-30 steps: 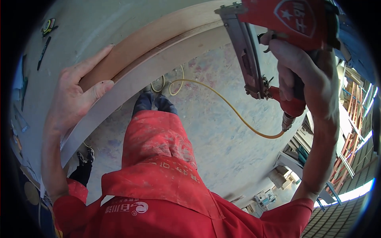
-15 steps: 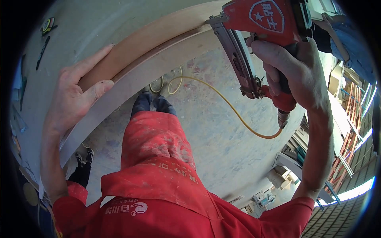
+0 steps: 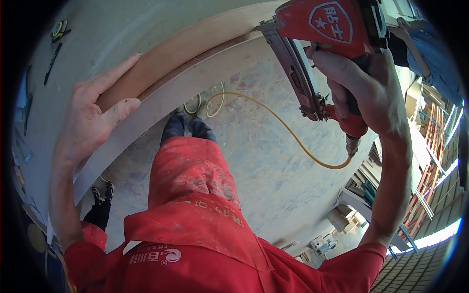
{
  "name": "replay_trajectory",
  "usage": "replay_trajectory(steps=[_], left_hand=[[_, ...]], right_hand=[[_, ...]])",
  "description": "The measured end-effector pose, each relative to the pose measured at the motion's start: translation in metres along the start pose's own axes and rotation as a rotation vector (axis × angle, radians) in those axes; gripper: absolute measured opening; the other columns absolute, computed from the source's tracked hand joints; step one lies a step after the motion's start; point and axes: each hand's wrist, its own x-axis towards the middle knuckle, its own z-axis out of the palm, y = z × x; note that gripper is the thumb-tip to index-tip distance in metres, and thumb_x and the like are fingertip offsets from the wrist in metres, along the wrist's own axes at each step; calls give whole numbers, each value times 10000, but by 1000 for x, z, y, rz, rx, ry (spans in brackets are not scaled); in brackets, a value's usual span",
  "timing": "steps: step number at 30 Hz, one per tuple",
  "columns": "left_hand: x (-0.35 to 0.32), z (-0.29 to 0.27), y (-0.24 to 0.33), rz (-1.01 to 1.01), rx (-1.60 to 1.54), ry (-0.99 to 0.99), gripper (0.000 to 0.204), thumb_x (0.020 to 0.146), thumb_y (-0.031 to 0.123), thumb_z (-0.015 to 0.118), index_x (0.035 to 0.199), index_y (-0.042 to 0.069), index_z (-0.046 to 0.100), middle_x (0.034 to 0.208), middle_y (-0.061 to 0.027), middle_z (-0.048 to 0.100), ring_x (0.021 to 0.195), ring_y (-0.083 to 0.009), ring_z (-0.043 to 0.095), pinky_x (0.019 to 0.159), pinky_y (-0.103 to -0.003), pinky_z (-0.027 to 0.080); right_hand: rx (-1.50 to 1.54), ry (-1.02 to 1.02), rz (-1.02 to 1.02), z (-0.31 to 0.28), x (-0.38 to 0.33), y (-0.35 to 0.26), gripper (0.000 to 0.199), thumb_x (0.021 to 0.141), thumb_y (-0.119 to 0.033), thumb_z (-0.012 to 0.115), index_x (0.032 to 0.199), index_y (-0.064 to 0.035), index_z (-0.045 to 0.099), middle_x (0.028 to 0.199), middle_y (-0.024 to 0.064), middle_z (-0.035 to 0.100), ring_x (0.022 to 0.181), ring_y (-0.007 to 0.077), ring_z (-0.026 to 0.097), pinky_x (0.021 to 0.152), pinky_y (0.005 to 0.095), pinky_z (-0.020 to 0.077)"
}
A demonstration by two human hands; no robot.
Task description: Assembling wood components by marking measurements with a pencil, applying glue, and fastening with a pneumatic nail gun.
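My left hand [image 3: 93, 119] clasps the near-left end of a long light-brown wooden board [image 3: 181, 49], thumb on one side and fingers on the other. The board lies along the front edge of a pale worktable [image 3: 117, 29]; the fisheye makes it look curved. My right hand [image 3: 364, 90] is wrapped round the grip of a red air nail gun [image 3: 298, 19]. Its nose touches, or nearly touches, the board's near edge toward the far right. A dark nail magazine slants down from the nose. Part of the index finger is hidden behind the trigger area.
A yellow air hose [image 3: 288, 134] runs from the gun's grip to the floor by my feet. On the table's left lie a tape measure [image 3: 59, 30] and a black marker [image 3: 53, 63]. Another person's legs [image 3: 100, 207] show lower left; someone in blue [image 3: 435, 49] is upper right.
The nail gun and my right hand have shifted very slightly to the right, and the hose with them. My left hand and the board look unmoved.
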Motion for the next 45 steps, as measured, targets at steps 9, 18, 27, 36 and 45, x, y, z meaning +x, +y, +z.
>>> replay_trajectory(steps=[9, 18, 27, 36, 45], left_hand=[[80, 25, 83, 39, -5, 6, 612, 838, 106, 774, 1414, 39, 577, 1213, -165, 710, 1106, -201, 659, 991, -315, 476], [50, 57, 76, 10, -31, -1, 598, 840, 131, 778, 1403, 63, 589, 1202, -173, 715, 1099, -230, 675, 985, -340, 492], [70, 47, -22, 70, -40, 10, 581, 838, 122, 771, 1389, 63, 597, 1194, -185, 714, 1069, -257, 690, 966, -355, 507], [44, -16, 19, 74, -6, 13, 585, 833, 120, 763, 1388, 54, 592, 1214, -200, 703, 1114, -265, 681, 984, -357, 500], [-96, -97, 59, -36, 103, 59, 591, 847, 177, 756, 1398, 44, 588, 1280, -187, 677, 1171, -243, 650, 1039, -342, 461]], right_hand=[[-64, -75, -11, -111, 18, 34, 289, 916, -277, 670, 998, 0, 676, 522, 9, 560, 384, 91, 517, 426, 242, 428], [166, -117, -139, -49, -12, 53, 325, 916, -273, 682, 1076, 9, 671, 530, 9, 555, 390, 81, 507, 415, 243, 403], [23, -98, -68, 18, 56, 44, 296, 927, -257, 665, 1073, 1, 671, 525, 6, 546, 381, 80, 490, 410, 241, 396], [-54, -77, -166, -4, 34, -37, 279, 939, -243, 654, 1060, 8, 668, 525, 3, 545, 391, 72, 504, 411, 238, 404], [-163, 29, -275, -40, -50, -107, 267, 945, -262, 647, 986, 0, 668, 515, 4, 549, 386, 80, 519, 412, 256, 428]])
